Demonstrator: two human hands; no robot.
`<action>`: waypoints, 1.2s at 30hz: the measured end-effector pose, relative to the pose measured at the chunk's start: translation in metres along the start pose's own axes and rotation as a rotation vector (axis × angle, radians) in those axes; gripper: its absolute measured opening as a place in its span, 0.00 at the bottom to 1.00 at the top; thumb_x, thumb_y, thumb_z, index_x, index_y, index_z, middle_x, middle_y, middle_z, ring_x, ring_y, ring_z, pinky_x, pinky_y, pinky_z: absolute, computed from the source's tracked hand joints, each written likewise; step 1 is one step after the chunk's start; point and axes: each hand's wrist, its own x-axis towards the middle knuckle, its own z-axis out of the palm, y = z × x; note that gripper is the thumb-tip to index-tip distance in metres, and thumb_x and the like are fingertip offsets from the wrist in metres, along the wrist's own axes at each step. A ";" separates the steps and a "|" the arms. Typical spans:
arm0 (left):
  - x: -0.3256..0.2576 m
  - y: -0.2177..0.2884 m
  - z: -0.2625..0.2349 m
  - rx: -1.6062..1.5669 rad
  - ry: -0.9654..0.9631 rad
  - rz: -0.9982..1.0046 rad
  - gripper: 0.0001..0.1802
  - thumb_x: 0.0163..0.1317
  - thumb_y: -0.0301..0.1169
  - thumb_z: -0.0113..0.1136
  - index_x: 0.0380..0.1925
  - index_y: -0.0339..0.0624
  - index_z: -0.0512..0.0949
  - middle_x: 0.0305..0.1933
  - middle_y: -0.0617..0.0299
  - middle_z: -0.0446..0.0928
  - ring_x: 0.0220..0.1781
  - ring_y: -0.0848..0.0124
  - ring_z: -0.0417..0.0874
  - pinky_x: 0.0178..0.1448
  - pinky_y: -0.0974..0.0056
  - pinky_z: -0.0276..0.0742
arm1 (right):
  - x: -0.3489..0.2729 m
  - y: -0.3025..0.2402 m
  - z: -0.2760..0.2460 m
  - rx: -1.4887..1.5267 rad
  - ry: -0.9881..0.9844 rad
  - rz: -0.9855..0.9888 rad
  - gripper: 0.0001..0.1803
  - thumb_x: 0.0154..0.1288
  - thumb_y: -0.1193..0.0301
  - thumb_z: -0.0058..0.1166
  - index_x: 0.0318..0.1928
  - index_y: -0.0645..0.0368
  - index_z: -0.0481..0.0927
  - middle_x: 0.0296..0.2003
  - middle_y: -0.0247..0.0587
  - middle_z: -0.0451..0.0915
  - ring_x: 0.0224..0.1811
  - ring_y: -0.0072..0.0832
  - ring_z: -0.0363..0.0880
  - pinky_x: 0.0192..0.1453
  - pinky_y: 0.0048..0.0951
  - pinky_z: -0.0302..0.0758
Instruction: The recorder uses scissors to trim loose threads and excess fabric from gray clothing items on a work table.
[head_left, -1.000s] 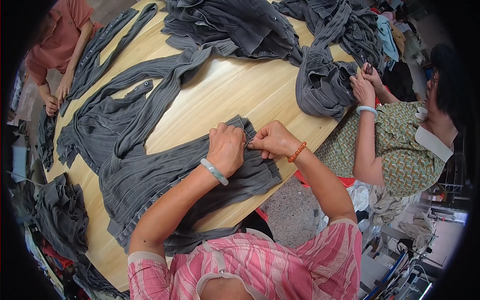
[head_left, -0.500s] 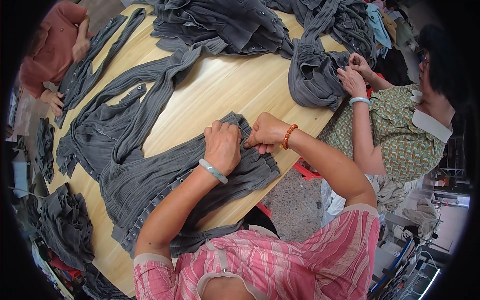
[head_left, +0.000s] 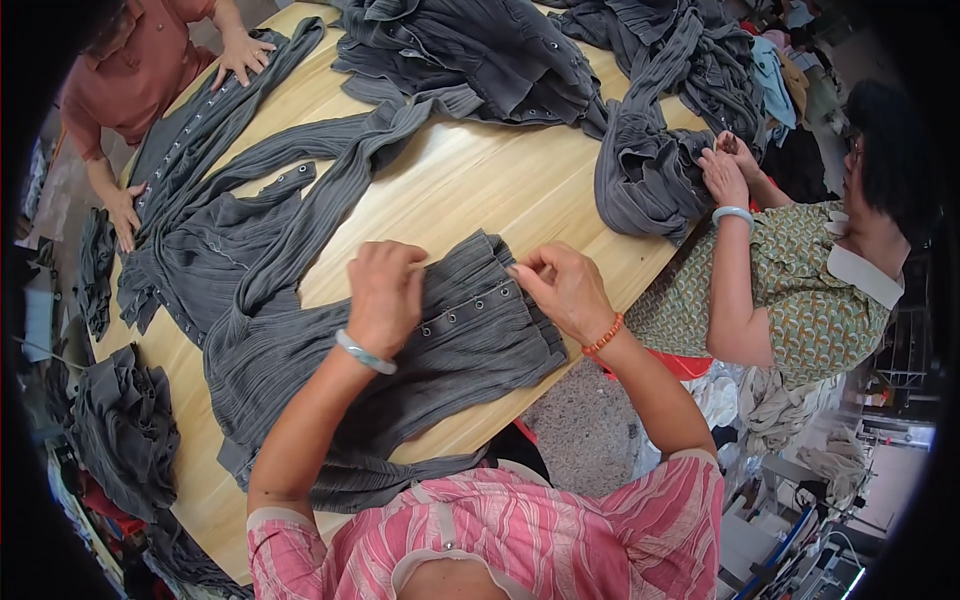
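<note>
The grey ribbed garment (head_left: 470, 355) lies on the wooden table (head_left: 530, 180) before the person, partly covered by the left forearm; the left hand (head_left: 383, 300) is loosely curled above it, and whether it grips cloth I cannot tell; the right hand (head_left: 570, 295) is half bent at the garment's far end, its hold equally unclear. The eyelet row (head_left: 452, 319) disappears behind the left hand; the upper-left co-worker (head_left: 140, 75) is cut off by the dark rim.

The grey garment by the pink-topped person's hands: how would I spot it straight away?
At the near edge of the pale wooden table, find the pink patterned top. A ribbed grey garment lies spread there, reaching between the person's left hand and right hand. Unlike the other grey garments, it shows round metal eyelets between those two hands.
</note>
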 end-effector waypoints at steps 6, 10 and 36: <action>-0.009 -0.014 -0.010 0.103 -0.104 -0.028 0.09 0.52 0.23 0.64 0.34 0.43 0.78 0.38 0.57 0.75 0.47 0.56 0.72 0.51 0.55 0.63 | 0.037 -0.007 0.029 -0.039 -0.140 0.067 0.14 0.58 0.62 0.67 0.30 0.62 0.83 0.27 0.43 0.81 0.31 0.34 0.82 0.40 0.30 0.77; -0.011 -0.022 -0.007 0.058 -0.131 -0.086 0.08 0.53 0.23 0.63 0.32 0.43 0.76 0.37 0.58 0.75 0.47 0.57 0.72 0.50 0.54 0.63 | 0.030 -0.009 0.026 0.278 -0.187 0.029 0.11 0.62 0.68 0.65 0.30 0.63 0.80 0.24 0.31 0.77 0.21 0.14 0.73 0.26 0.22 0.71; 0.014 -0.044 0.001 0.123 0.192 -0.121 0.03 0.64 0.25 0.55 0.36 0.41 0.75 0.36 0.54 0.76 0.40 0.54 0.76 0.44 0.53 0.70 | 0.034 0.011 0.051 0.124 0.119 0.088 0.09 0.66 0.68 0.60 0.37 0.60 0.77 0.14 0.32 0.73 0.16 0.18 0.68 0.23 0.25 0.64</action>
